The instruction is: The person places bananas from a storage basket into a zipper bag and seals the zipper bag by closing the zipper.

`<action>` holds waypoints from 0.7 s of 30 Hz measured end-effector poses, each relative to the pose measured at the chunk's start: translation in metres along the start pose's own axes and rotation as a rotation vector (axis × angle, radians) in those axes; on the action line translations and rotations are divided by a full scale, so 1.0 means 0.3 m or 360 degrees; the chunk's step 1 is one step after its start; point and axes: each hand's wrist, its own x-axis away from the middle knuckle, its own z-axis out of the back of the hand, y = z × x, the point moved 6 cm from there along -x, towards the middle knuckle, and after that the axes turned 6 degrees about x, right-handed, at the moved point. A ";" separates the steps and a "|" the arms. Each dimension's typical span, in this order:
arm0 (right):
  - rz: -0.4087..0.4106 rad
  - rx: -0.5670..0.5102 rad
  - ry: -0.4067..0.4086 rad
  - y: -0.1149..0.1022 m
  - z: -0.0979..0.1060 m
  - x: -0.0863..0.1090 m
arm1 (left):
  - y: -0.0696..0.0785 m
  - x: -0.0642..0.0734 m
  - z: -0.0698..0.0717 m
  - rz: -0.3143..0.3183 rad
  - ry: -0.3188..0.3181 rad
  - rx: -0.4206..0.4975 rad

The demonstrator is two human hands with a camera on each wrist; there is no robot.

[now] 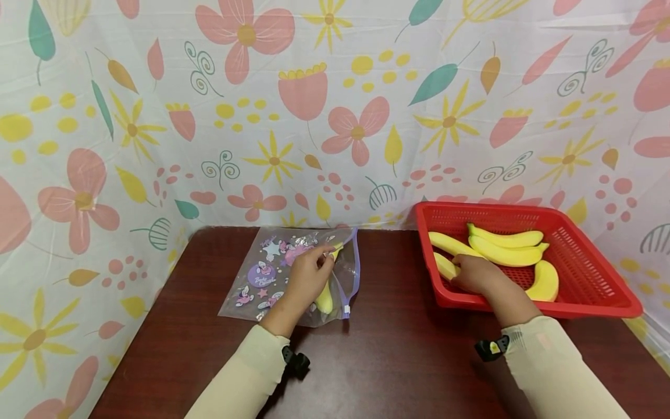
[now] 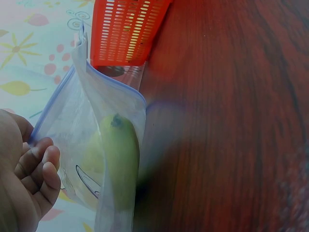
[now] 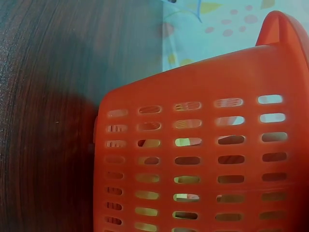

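A clear zip bag (image 1: pixel 235 299) with purple edging and cartoon prints lies on the table at left centre, a yellow banana (image 1: pixel 324 299) inside it. My left hand (image 1: pixel 309 276) pinches the bag's edge near its mouth; the left wrist view shows the curled fingers (image 2: pixel 41 166) at the purple zip strip, with the bag held partly open. At right, my right hand (image 1: pixel 476 273) reaches into a red basket (image 1: pixel 586 311) and grips a banana (image 1: pixel 445 266) near its left wall. Its fingertips are partly hidden. In the right wrist view the basket's wall (image 3: pixel 193 87) hides that hand.
Several more bananas lie in the basket, among them a pair at the back (image 1: pixel 508 250) and a curved one (image 1: pixel 544 282) at the front right. A dark brown wooden table (image 1: pixel 387 361) bears everything. A flowered curtain (image 1: pixel 356 192) closes off the back and sides.
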 end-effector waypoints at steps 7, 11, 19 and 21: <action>0.0010 0.0001 0.0014 -0.001 0.004 0.000 | -0.001 -0.001 -0.001 -0.0003 0.0004 0.0005; 0.0012 -0.0003 0.0052 -0.006 0.012 0.005 | 0.000 -0.001 0.000 0.0006 0.0004 0.0006; 0.0013 -0.0016 0.0095 -0.008 0.020 0.006 | -0.001 -0.001 0.000 0.0012 -0.0005 0.0018; 0.0006 -0.0043 0.0099 -0.006 0.021 0.006 | -0.002 -0.001 0.000 0.0013 -0.0006 0.0011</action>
